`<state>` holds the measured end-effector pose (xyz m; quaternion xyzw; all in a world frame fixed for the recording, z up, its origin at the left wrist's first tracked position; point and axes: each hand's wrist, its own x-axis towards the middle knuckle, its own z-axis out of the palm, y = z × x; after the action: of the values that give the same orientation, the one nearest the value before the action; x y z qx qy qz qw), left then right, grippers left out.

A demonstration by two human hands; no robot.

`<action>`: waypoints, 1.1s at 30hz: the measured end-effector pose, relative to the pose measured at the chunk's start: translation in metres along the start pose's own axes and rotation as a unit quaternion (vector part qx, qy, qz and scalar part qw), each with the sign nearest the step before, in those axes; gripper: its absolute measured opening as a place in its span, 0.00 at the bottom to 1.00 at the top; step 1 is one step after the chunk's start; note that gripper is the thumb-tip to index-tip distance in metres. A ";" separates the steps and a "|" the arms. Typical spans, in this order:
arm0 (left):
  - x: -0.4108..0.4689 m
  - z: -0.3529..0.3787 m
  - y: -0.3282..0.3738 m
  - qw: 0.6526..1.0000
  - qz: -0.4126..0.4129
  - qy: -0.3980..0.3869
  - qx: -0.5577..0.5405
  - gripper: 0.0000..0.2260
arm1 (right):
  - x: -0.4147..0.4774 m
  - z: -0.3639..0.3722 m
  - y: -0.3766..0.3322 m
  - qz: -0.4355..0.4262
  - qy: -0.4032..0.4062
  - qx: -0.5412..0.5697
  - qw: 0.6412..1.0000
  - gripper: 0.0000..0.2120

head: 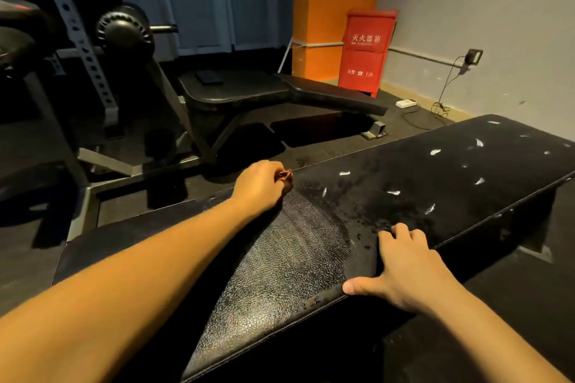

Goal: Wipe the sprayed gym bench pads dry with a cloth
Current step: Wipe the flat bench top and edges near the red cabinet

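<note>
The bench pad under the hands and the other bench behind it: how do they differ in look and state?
The near bench pad is speckled with droplets and white marks; the far bench shows none visible. The left hand, gripping a reddish cloth, and the right hand touch the near bench pad; the far bench carries only a small dark flat object. Both are black and padded.

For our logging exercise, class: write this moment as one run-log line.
task: wiping bench pad | left hand: far edge, pinching small reddish thing | right hand: resting on near edge | surface: droplets mid-pad
</note>
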<state>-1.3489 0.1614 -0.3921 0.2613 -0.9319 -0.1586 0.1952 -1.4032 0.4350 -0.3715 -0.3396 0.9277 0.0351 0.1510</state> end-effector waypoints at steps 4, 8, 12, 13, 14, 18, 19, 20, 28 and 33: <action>-0.039 0.002 0.040 0.996 0.062 -0.028 -0.059 0.06 | -0.001 -0.002 -0.001 0.004 -0.004 0.000 1.000 0.54; -0.109 0.001 0.074 0.953 0.255 -0.120 -0.110 0.07 | 0.000 -0.003 -0.002 0.010 -0.010 -0.002 1.000 0.53; -0.072 -0.011 0.024 0.985 0.165 -0.043 -0.030 0.05 | -0.001 0.000 -0.001 0.005 -0.001 0.000 1.000 0.54; -0.052 -0.018 0.002 0.995 0.099 -0.016 -0.005 0.05 | -0.002 0.001 -0.001 0.003 0.003 0.001 1.000 0.55; -0.034 -0.025 -0.019 0.999 0.039 0.004 0.013 0.04 | -0.003 0.002 0.000 0.002 0.006 0.001 1.000 0.55; -0.035 -0.029 -0.025 1.000 0.009 0.002 0.009 0.03 | -0.004 0.003 0.001 0.000 0.018 0.001 1.000 0.54; -0.052 -0.026 -0.006 0.999 0.033 -0.013 -0.016 0.04 | -0.003 0.002 0.000 0.002 0.016 0.001 1.000 0.53; -0.073 -0.024 0.014 0.996 0.069 -0.035 -0.045 0.05 | -0.003 0.001 0.000 0.004 0.011 0.001 1.000 0.53; -0.078 -0.026 -0.010 0.994 0.103 -0.022 -0.028 0.03 | -0.001 0.001 -0.001 0.002 0.010 0.002 1.000 0.54; -0.067 -0.034 -0.026 0.999 -0.033 0.023 -0.024 0.04 | -0.001 0.004 0.002 0.005 0.027 0.007 1.000 0.55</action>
<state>-1.2702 0.1705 -0.3918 0.2910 -0.9137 -0.1816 0.2179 -1.4021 0.4377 -0.3750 -0.3343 0.9335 0.0202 0.1283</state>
